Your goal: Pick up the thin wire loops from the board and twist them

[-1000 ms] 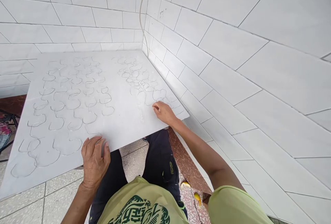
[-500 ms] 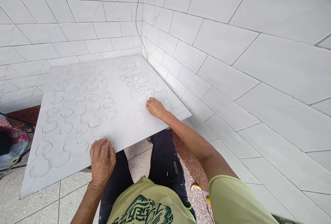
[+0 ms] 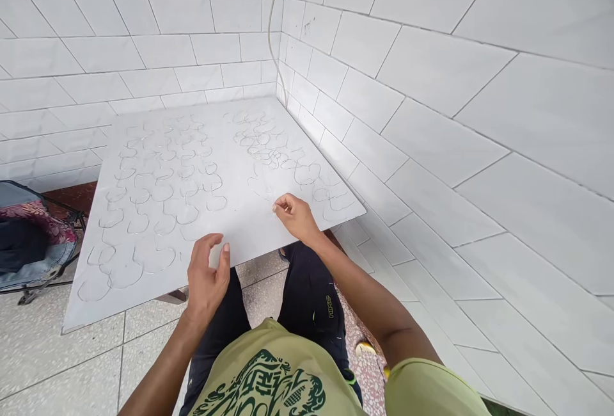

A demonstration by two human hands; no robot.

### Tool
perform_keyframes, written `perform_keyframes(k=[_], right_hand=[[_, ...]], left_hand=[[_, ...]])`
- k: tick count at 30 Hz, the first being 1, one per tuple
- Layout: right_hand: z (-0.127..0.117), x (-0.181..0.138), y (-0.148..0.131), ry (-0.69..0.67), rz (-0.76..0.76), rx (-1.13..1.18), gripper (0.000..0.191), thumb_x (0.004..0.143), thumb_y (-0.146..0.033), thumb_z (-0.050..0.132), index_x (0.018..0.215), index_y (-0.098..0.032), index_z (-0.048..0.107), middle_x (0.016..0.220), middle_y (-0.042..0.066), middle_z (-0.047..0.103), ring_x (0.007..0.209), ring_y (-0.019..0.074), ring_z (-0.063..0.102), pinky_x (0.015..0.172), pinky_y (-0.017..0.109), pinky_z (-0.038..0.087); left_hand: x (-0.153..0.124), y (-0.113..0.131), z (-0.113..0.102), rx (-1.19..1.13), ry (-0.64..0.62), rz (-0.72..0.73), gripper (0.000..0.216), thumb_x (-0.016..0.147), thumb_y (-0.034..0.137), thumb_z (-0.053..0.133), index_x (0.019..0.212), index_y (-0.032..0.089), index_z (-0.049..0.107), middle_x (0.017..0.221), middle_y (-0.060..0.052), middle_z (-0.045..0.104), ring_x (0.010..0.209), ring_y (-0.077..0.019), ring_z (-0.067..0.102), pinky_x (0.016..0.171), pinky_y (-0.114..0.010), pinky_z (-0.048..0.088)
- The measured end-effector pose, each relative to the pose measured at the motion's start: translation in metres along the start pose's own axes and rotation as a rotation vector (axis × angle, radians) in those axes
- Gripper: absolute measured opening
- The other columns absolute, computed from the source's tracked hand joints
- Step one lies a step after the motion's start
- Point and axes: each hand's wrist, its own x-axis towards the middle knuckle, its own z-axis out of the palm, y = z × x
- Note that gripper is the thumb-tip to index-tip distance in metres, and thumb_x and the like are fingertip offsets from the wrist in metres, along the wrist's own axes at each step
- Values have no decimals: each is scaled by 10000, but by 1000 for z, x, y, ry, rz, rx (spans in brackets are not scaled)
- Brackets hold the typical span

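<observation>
A white board (image 3: 242,224) lies in front of me, with many thin, curved, wire-like pieces on it. One group of the curved pieces (image 3: 163,192) is spread in rough rows over the left side. Another group (image 3: 268,144) lies tangled at the back right. My right hand (image 3: 295,216) is over the board's front right part, thumb and fingers pinched together. A faint thin line runs close to its fingertips; what they hold is too small to make out. My left hand (image 3: 208,275) is at the board's front edge, thumb and fingers apart, nothing seen between them.
White tiled walls (image 3: 422,141) meet behind the board and run close along its right side. A pale cable (image 3: 273,38) hangs in the corner. To the left stands a folding chair (image 3: 57,262) with cloth on it. My legs (image 3: 311,301) are below the front edge.
My left hand's thumb and fingers have opened, and the grey thing seen between them before is gone from view. My right hand has drawn slightly towards me. The view has shifted a little.
</observation>
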Motion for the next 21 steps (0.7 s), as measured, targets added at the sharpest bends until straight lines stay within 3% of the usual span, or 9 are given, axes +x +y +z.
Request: perform_keyframes(k=[3,7,12,16,21], right_hand=[[5,-15,-9,-107,188,426,207,873,-368,672,812,-173,638,743,18,659,558,103,495,525,257,379],[13,-27,-12,-134,250,734,271,816,-405,762,792,-155,658,795,49,687,603,112,561,494,245,394],[25,-39,-13,-70,278,894,298,792,-416,801,804,-152,664,821,38,678,626,110,583,498,241,409],[36,-49,-14,-75,288,959,306,798,-425,798,823,-158,652,847,37,686,643,112,594,510,241,426],[43,-55,-12,-117,297,855,297,837,-436,755,864,-170,628,800,24,689,621,119,598,506,243,437]], left_hand=[[18,13,8,-245,-90,-232,333,970,455,600,1175,204,673,1199,-109,707,1113,-260,660,983,-404,491],[28,27,18,-512,-209,-364,395,925,513,662,1142,185,693,1116,-103,727,1001,-228,681,928,-377,513],[21,38,26,-878,-351,-531,369,877,448,748,1105,160,729,1037,-100,712,882,-186,665,792,-324,541],[19,36,32,-1038,-271,-578,262,858,374,781,1020,168,778,1044,-92,710,847,-160,654,740,-289,532],[19,34,36,-1026,-254,-512,188,873,349,769,937,174,797,1029,-93,742,858,-174,680,756,-304,545]])
